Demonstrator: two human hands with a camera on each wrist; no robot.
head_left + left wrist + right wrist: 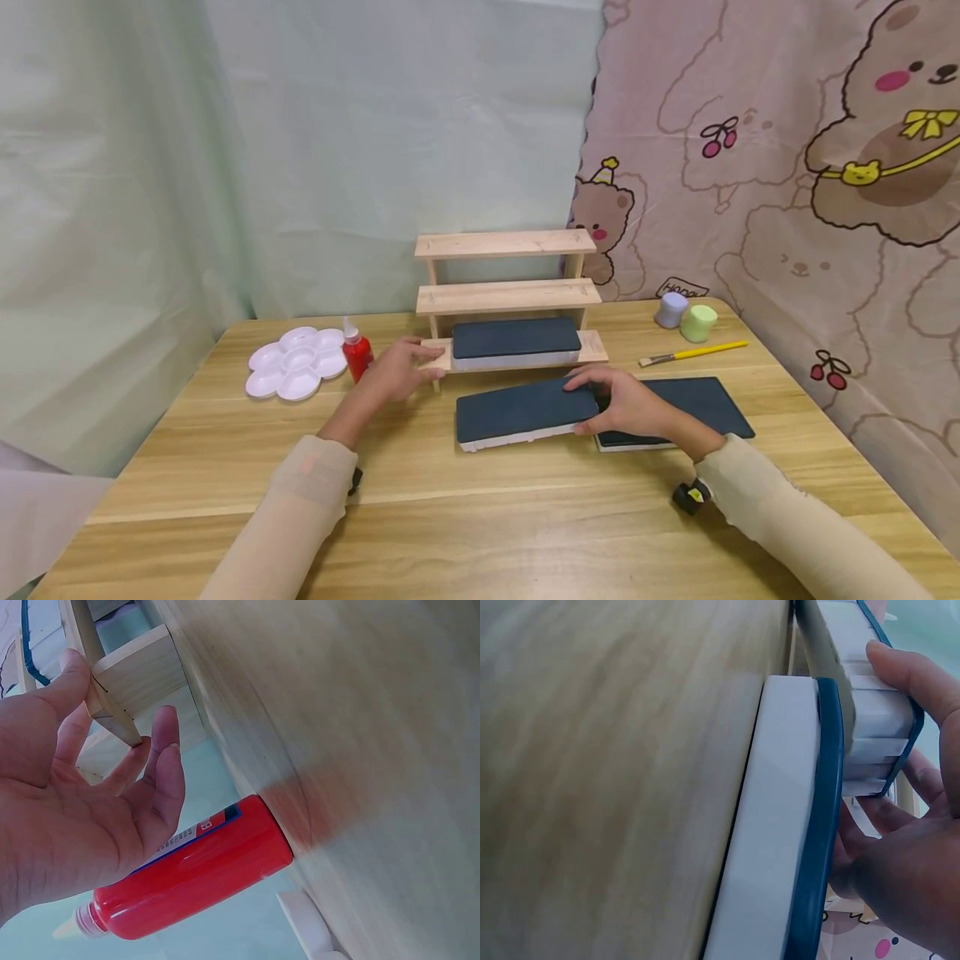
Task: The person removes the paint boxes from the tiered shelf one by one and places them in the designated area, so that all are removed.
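A small three-tier wooden shelf (506, 295) stands toward the back of the table. My left hand (401, 369) holds the left end of its lowest board, thumb and fingers on either side of the board's end (112, 724). My right hand (630, 406) grips the right end of a long white box with a dark blue lid (525, 410), which is tilted in front of the shelf. A similar lidded box (517, 337) sits on the lowest board. Under my right wrist lies a wider dark-lidded white case (697, 402) on the table.
A red bottle with a white nozzle (357, 350) stands close to my left hand, beside a white flower-shaped palette (297, 360). At the back right are a purple jar (671, 309), a green jar (699, 323) and a yellow paintbrush (697, 352). Curtains hang behind.
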